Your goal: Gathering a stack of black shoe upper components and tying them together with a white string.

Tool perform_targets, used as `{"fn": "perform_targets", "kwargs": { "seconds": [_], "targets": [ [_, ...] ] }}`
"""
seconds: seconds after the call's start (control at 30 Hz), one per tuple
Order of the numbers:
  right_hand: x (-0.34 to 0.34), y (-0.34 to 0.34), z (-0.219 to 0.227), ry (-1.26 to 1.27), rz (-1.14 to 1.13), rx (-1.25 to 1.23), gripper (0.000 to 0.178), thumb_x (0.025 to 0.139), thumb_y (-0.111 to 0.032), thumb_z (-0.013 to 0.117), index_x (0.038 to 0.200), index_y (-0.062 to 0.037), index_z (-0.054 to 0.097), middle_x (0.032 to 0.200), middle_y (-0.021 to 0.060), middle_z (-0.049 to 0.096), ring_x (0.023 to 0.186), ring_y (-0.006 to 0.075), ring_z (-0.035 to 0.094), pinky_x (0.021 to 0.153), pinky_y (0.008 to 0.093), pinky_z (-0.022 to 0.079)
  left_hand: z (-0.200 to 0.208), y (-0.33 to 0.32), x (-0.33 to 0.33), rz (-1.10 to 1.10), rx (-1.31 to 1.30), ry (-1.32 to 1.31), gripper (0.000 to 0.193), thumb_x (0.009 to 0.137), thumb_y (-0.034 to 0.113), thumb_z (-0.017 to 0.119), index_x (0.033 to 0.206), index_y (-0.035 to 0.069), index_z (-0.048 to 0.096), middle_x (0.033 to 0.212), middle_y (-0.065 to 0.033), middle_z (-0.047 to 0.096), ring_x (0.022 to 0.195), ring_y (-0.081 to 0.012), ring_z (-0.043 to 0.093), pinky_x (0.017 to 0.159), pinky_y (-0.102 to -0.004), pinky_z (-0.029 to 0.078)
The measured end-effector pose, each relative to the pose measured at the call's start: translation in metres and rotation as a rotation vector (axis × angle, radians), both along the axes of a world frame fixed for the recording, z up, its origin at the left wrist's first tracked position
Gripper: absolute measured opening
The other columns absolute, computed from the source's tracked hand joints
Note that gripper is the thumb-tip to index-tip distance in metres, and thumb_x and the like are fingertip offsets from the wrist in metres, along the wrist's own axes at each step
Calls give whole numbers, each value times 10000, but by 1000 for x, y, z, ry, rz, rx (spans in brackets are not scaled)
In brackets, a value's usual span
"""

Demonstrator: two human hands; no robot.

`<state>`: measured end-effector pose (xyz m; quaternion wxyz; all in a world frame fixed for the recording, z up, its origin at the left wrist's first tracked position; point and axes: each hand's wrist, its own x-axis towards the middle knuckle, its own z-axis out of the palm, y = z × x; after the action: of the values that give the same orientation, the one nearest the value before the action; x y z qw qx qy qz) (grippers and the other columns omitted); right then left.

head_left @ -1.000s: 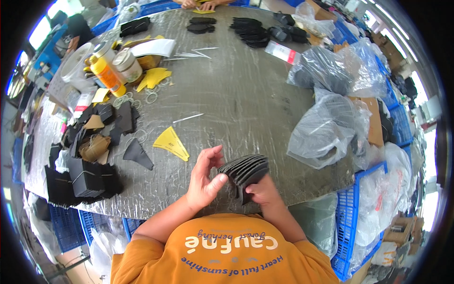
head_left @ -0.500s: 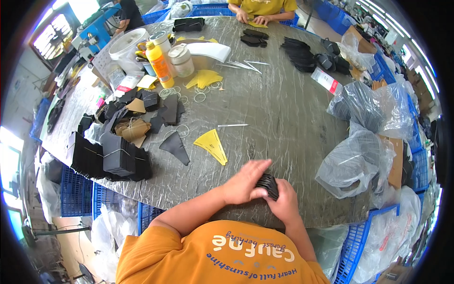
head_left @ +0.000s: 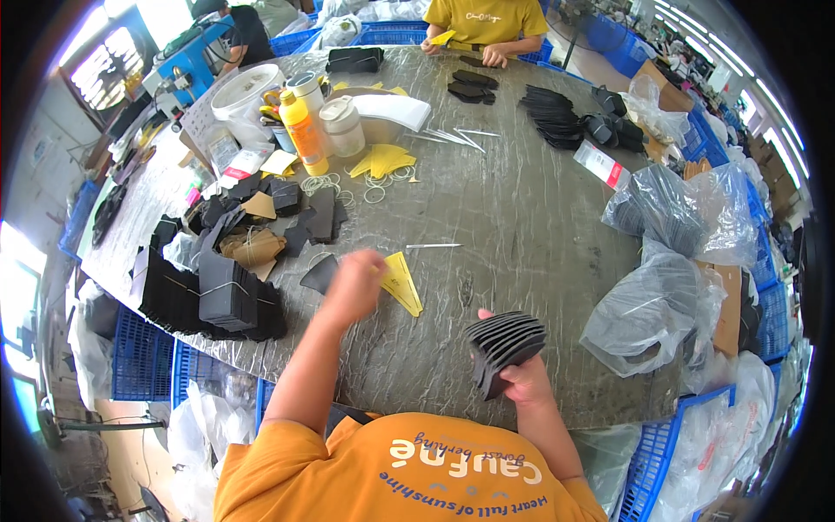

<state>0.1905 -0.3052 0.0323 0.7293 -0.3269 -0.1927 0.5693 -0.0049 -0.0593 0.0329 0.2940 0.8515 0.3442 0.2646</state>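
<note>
My right hand (head_left: pixel 527 381) grips a fanned stack of black cut pieces (head_left: pixel 507 341) over the near part of the table. The layers of the stack spread apart along its upper edge. My left hand (head_left: pixel 357 283) is smeared by motion and its fingers are not clear. It hovers over a single dark cut piece (head_left: pixel 319 273), partly covering it, and beside a yellow fan-shaped pattern piece (head_left: pixel 402 285) with marks on it. Beyond the pattern lies a thin white stick (head_left: pixel 433 245).
At left stand banded black stacks (head_left: pixel 228 296) and loose scraps (head_left: pixel 252 248). Behind them are a yellow bottle (head_left: pixel 303 135), a lidded jar (head_left: pixel 343 126), a white bucket (head_left: pixel 247 94) and rubber bands (head_left: pixel 376 193). Plastic bags (head_left: pixel 645 304) lie at right. Across the table, a person handles a yellow piece (head_left: pixel 443 37).
My left hand has left the black stack and moved left and away from me to the dark piece. My right hand now holds the stack alone, turned and fanned out.
</note>
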Motion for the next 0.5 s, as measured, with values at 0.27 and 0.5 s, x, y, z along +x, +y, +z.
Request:
{"fn": "perform_targets", "kwargs": {
  "seconds": [0.27, 0.5],
  "targets": [
    [-9, 4, 9, -51, 163, -17, 679, 594, 20, 850, 1214, -4, 573, 1141, 61, 654, 1045, 178, 620, 927, 341, 491, 13, -74, 44, -533, -1520, -563, 109, 896, 53, 628, 1001, 65, 601, 943, -71, 657, 572, -76, 477, 536, -201, 413],
    [7, 5, 24, -1444, 144, -397, 690, 650, -44, 810, 1278, 42, 538, 1092, 172, 670, 1005, 168, 640, 873, 321, 501, 43, -96, 36, -808, -375, -544, 266, 894, 40, 590, 1157, 70, 620, 1152, -106, 649, 717, -196, 653, 608, -320, 508]
  ]
}}
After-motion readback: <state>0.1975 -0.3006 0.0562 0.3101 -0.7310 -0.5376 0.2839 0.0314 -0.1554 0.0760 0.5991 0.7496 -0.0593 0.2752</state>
